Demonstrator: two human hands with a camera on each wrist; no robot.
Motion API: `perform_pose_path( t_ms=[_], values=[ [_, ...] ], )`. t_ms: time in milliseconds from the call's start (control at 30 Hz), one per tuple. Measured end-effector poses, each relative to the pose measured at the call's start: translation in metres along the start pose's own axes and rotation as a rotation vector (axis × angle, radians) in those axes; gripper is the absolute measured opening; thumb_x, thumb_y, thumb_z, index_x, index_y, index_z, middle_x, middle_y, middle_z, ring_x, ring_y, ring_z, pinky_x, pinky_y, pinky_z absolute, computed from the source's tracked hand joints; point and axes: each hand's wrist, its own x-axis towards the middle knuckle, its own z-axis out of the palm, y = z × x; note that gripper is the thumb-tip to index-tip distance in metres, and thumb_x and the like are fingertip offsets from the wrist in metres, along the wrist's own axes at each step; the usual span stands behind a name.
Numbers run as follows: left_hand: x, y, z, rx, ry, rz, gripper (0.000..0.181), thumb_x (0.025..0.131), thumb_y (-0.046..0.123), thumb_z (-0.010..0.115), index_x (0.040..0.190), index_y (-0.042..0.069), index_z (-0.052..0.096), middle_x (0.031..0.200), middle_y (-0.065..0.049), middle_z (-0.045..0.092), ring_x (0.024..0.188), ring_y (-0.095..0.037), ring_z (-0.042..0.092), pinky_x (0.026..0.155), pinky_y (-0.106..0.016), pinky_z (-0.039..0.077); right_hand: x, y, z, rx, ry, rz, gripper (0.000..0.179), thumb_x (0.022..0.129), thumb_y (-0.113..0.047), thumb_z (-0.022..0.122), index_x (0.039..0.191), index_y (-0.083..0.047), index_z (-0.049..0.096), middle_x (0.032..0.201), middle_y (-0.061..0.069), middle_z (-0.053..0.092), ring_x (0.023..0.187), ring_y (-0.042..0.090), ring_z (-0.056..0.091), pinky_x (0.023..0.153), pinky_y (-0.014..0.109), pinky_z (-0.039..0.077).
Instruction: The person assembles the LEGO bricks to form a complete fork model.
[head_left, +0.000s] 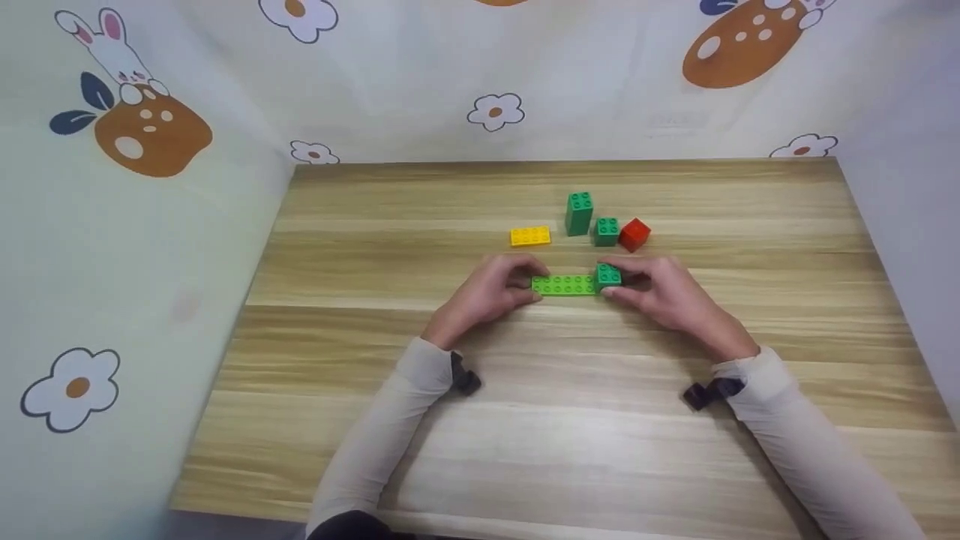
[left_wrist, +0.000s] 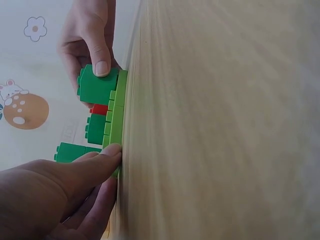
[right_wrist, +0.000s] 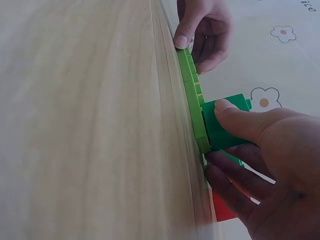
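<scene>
A long light green building plate [head_left: 563,285] with studs lies on the table, a seam showing across its side in the wrist views. My left hand [head_left: 491,289] pinches its left end between thumb and fingers. At the other end, a dark green building block [head_left: 608,278] sits over the plate's studs, pinched by my right hand [head_left: 664,291]. In the right wrist view a thin dark gap shows between this block [right_wrist: 227,132] and the plate [right_wrist: 192,102]. The right thumb lies on the block's near side, as the left wrist view also shows.
Behind the hands stand a tall dark green block stack [head_left: 579,215], a shorter dark green block [head_left: 606,232] and a red block [head_left: 634,235]. A flat yellow brick [head_left: 530,236] lies left of them. Patterned cloth walls [head_left: 405,90] border the wooden table [head_left: 360,300].
</scene>
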Motion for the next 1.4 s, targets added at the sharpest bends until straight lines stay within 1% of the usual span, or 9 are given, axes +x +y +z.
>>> perform_pose_path(
  t_ms=[167, 400, 567, 733, 867, 1033, 1167, 1267, 1400],
  values=[
    [-0.001, -0.0001, 0.0004, 0.015, 0.011, -0.003, 0.037, 0.092, 0.003, 0.085, 0.127, 0.008, 0.076, 0.128, -0.007, 0.077, 0.119, -0.018, 0.075, 0.107, -0.031, 0.061, 0.0005, -0.0003, 0.0014, 0.003, -0.002, 0.005, 0.05, 0.094, -0.023, 0.087, 0.142, -0.016, 0.073, 0.129, 0.006, 0.079, 0.106, 0.019, 0.075, 0.098, 0.046, 0.065],
    [-0.0014, 0.001, 0.0011, -0.019, 0.015, 0.0, 0.037, 0.091, 0.001, 0.085, 0.126, 0.005, 0.076, 0.127, -0.008, 0.078, 0.119, -0.019, 0.076, 0.107, -0.031, 0.061, 0.0013, -0.0009, 0.0012, 0.0, 0.004, -0.015, 0.044, 0.094, -0.02, 0.087, 0.136, -0.015, 0.077, 0.124, 0.005, 0.081, 0.104, 0.018, 0.076, 0.097, 0.047, 0.065],
    [-0.0003, 0.0013, 0.0013, 0.016, 0.024, 0.015, 0.036, 0.091, 0.003, 0.086, 0.126, 0.007, 0.077, 0.127, -0.007, 0.078, 0.12, -0.018, 0.075, 0.107, -0.031, 0.06, 0.0006, -0.0017, 0.0003, -0.005, -0.003, -0.018, 0.044, 0.094, -0.018, 0.087, 0.137, -0.013, 0.076, 0.127, 0.005, 0.08, 0.107, 0.018, 0.075, 0.1, 0.047, 0.064],
    [-0.0003, 0.0005, 0.0014, 0.035, 0.028, 0.015, 0.036, 0.09, 0.003, 0.087, 0.125, 0.007, 0.077, 0.127, -0.008, 0.078, 0.12, -0.018, 0.075, 0.108, -0.031, 0.06, 0.0009, -0.0037, -0.0002, -0.009, -0.005, -0.019, 0.045, 0.094, -0.017, 0.087, 0.137, -0.012, 0.076, 0.127, 0.005, 0.08, 0.109, 0.019, 0.073, 0.101, 0.048, 0.063],
    [-0.0001, -0.0008, 0.0011, 0.044, 0.03, 0.018, 0.036, 0.09, 0.004, 0.087, 0.124, 0.009, 0.078, 0.126, -0.006, 0.079, 0.119, -0.017, 0.074, 0.109, -0.032, 0.059, 0.0012, -0.005, -0.0007, -0.017, -0.005, -0.009, 0.047, 0.094, -0.019, 0.086, 0.139, -0.013, 0.075, 0.131, 0.005, 0.079, 0.111, 0.018, 0.073, 0.103, 0.048, 0.063],
    [-0.0001, -0.0024, 0.001, 0.065, 0.033, 0.027, 0.035, 0.09, 0.005, 0.087, 0.123, 0.009, 0.078, 0.125, -0.005, 0.079, 0.118, -0.016, 0.073, 0.109, -0.033, 0.059, 0.0018, -0.0068, -0.0017, -0.031, -0.022, 0.022, 0.047, 0.095, -0.022, 0.087, 0.139, -0.015, 0.075, 0.131, 0.005, 0.079, 0.108, 0.019, 0.073, 0.101, 0.048, 0.063],
    [-0.0009, -0.003, 0.0008, 0.052, 0.033, 0.029, 0.035, 0.09, 0.005, 0.087, 0.123, 0.008, 0.078, 0.124, -0.006, 0.079, 0.118, -0.017, 0.074, 0.109, -0.033, 0.059, 0.0034, -0.0095, -0.0028, -0.044, -0.035, 0.035, 0.047, 0.094, -0.021, 0.087, 0.139, -0.015, 0.075, 0.131, 0.006, 0.079, 0.107, 0.02, 0.073, 0.1, 0.049, 0.064],
    [-0.0011, -0.0024, 0.0005, 0.037, 0.032, 0.031, 0.035, 0.09, 0.004, 0.087, 0.123, 0.007, 0.078, 0.124, -0.006, 0.079, 0.118, -0.018, 0.075, 0.108, -0.033, 0.06, 0.0044, -0.0095, -0.0037, -0.05, -0.033, 0.031, 0.048, 0.093, -0.02, 0.088, 0.138, -0.014, 0.075, 0.131, 0.008, 0.079, 0.109, 0.021, 0.074, 0.1, 0.049, 0.064],
    [0.0003, -0.0011, 0.001, 0.041, 0.028, 0.028, 0.033, 0.091, 0.005, 0.087, 0.123, 0.008, 0.078, 0.123, -0.006, 0.079, 0.117, -0.016, 0.075, 0.108, -0.032, 0.06, 0.0046, -0.0066, -0.0059, -0.051, -0.03, 0.038, 0.049, 0.091, -0.021, 0.09, 0.137, -0.016, 0.076, 0.13, 0.008, 0.079, 0.107, 0.023, 0.073, 0.098, 0.049, 0.064]
  ],
)
